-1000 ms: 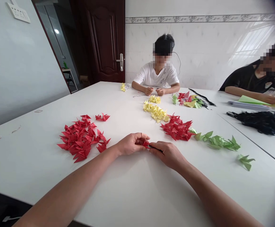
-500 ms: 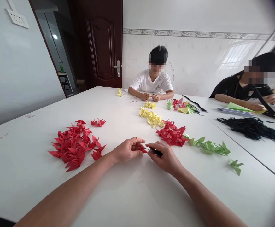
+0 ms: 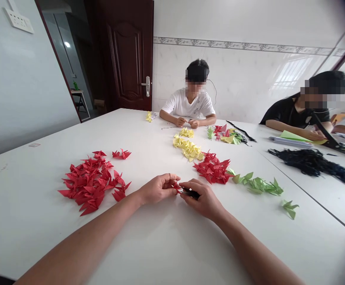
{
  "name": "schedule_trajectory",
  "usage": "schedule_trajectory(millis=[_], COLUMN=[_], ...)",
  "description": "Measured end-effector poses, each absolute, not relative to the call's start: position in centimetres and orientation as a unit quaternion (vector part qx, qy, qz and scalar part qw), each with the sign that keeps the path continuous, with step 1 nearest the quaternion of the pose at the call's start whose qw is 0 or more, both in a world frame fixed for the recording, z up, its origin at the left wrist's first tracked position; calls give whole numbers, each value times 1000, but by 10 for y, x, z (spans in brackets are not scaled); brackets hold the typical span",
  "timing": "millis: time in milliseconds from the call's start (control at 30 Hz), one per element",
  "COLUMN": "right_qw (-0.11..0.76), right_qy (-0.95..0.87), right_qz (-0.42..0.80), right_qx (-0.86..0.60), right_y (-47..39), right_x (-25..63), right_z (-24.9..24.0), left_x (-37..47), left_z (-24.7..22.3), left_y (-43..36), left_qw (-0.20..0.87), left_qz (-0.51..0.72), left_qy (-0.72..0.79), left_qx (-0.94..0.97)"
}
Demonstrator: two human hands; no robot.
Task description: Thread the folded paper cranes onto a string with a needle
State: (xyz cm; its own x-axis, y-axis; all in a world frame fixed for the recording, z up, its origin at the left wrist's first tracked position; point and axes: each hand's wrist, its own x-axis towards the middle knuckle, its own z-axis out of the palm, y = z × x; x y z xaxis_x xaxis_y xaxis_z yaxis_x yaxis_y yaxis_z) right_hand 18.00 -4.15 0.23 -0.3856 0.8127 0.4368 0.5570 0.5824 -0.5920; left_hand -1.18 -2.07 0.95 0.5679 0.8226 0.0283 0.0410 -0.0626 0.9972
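Note:
My left hand (image 3: 159,189) pinches a red paper crane (image 3: 177,187) between thumb and fingers just above the white table. Closed round a small black tool (image 3: 191,192) is my right hand (image 3: 205,198). The tool's thin tip reaches the crane's right side; its exact kind is hidden by the fingers. To the left lies a large pile of red paper cranes (image 3: 88,180). A second red pile (image 3: 212,168) sits beyond my right hand, between yellow paper cranes (image 3: 188,148) and green ones (image 3: 264,185).
Across the white table (image 3: 148,249) sits a person in a white shirt (image 3: 188,103), hands together. A person in black (image 3: 285,114) is at the right, by papers (image 3: 292,140). Black cords (image 3: 309,160) lie in a heap near them. Mixed-colour cranes (image 3: 226,134) rest at the back.
The view has shifted slightly right. My right hand has come closer to my left, and the black tool's tip has moved up to the red paper crane.

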Motion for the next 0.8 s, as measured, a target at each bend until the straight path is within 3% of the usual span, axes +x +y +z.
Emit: schedule_trajectory(millis=[800], right_qw=[343], right_qy=[-813], right_qz=[178], right_qx=[-435], right_y=[-43], right_x=[176], right_z=[1], left_x=[-11], left_z=[8], left_y=[-22], left_qw=[573], left_qz=[313], left_qy=[350], left_qx=[672])
